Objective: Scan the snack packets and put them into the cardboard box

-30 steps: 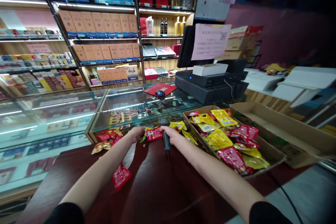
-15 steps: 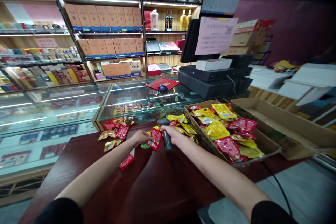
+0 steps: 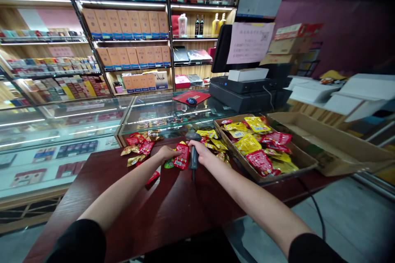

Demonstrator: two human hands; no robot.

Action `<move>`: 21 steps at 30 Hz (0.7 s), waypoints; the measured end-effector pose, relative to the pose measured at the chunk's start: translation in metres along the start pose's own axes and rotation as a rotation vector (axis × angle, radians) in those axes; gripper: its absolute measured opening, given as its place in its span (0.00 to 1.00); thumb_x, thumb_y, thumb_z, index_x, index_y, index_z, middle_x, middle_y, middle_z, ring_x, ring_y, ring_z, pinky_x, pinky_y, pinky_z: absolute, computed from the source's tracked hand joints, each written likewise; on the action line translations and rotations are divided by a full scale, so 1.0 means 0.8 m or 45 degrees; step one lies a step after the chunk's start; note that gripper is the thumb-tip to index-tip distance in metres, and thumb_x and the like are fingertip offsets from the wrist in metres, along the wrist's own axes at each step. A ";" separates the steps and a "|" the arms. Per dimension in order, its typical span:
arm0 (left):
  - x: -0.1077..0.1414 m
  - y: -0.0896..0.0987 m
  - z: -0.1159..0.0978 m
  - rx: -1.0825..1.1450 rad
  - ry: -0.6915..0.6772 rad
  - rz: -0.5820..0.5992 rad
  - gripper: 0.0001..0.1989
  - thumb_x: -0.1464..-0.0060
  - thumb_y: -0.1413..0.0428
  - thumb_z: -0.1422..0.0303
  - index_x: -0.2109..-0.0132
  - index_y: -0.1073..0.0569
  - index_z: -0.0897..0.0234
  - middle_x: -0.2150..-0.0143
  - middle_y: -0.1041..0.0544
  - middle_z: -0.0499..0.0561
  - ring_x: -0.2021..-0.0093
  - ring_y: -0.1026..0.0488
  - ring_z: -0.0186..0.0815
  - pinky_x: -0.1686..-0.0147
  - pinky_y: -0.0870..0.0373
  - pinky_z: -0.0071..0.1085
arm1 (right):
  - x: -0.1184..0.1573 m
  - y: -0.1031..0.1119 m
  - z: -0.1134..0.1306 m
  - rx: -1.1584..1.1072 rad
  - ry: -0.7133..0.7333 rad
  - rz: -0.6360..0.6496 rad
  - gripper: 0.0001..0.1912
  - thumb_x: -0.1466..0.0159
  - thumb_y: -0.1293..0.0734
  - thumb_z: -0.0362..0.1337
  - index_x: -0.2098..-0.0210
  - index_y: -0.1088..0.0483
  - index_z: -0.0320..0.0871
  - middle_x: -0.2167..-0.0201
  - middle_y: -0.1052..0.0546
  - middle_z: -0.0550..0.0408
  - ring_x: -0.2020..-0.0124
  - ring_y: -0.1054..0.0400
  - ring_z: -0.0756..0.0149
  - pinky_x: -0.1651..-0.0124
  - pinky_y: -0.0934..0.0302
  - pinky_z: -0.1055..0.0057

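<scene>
My left hand (image 3: 167, 153) is closed on the edge of a red snack packet (image 3: 181, 157), whose printed side faces me. My right hand (image 3: 197, 149) grips a black handheld barcode scanner (image 3: 194, 157), its head over the far side of the wooden table and its cable running down toward me. The scanner is just right of the packet. A green packet (image 3: 169, 164) lies under my left hand. Left of it are several red and gold packets (image 3: 145, 147), and a red packet (image 3: 153, 178) lies partly behind my left forearm.
An open cardboard box (image 3: 274, 177) of yellow and red packets stands on the right, beside another cardboard tray (image 3: 342, 168). Loose yellow packets (image 3: 219, 144) lie against the box. Behind are a glass display counter (image 3: 154, 109), a monitor (image 3: 222, 49) and a mouse (image 3: 191, 101).
The red packet has turned more upright and face-on in my left hand. The scanner still sits beside it in my right hand, now more vertical. The view has shifted slightly.
</scene>
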State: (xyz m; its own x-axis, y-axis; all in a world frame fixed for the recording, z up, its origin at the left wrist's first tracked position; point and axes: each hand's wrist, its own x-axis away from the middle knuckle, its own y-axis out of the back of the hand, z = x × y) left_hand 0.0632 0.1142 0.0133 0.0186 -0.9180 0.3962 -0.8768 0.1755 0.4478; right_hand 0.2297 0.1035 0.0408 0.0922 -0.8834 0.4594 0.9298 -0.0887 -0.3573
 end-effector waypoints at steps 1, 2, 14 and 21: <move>0.001 0.003 -0.003 0.065 0.001 0.014 0.21 0.74 0.31 0.57 0.78 0.29 0.67 0.82 0.30 0.46 0.80 0.35 0.29 0.79 0.40 0.25 | 0.005 -0.002 0.003 -0.013 0.024 0.006 0.07 0.49 0.38 0.26 0.71 0.31 0.38 0.84 0.30 0.60 0.83 0.37 0.74 0.76 0.39 0.78; 0.002 0.006 -0.005 0.141 -0.003 0.036 0.20 0.73 0.31 0.57 0.78 0.29 0.67 0.82 0.30 0.46 0.80 0.35 0.28 0.79 0.39 0.24 | 0.010 -0.005 0.006 -0.023 0.049 0.012 0.08 0.50 0.38 0.25 0.70 0.30 0.38 0.84 0.29 0.60 0.83 0.37 0.74 0.76 0.39 0.78; -0.020 0.052 -0.023 0.778 -0.047 0.139 0.14 0.61 0.33 0.72 0.66 0.28 0.66 0.74 0.24 0.48 0.77 0.29 0.27 0.74 0.32 0.23 | 0.085 -0.016 -0.015 0.233 0.218 0.159 0.06 0.51 0.34 0.27 0.72 0.31 0.38 0.77 0.26 0.57 0.77 0.31 0.70 0.74 0.36 0.74; -0.018 0.053 -0.042 0.764 -0.014 0.125 0.14 0.61 0.33 0.72 0.66 0.28 0.66 0.73 0.24 0.48 0.77 0.28 0.27 0.74 0.32 0.22 | 0.099 -0.017 -0.062 0.438 0.298 0.151 0.06 0.49 0.33 0.33 0.78 0.35 0.39 0.88 0.35 0.61 0.87 0.41 0.74 0.85 0.48 0.78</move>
State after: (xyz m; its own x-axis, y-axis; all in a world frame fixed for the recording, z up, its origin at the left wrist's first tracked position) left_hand 0.0418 0.1466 0.0534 -0.0785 -0.9119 0.4029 -0.9920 0.0315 -0.1219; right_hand 0.2069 0.0117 0.0419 0.1592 -0.9623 0.2205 0.9859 0.1433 -0.0864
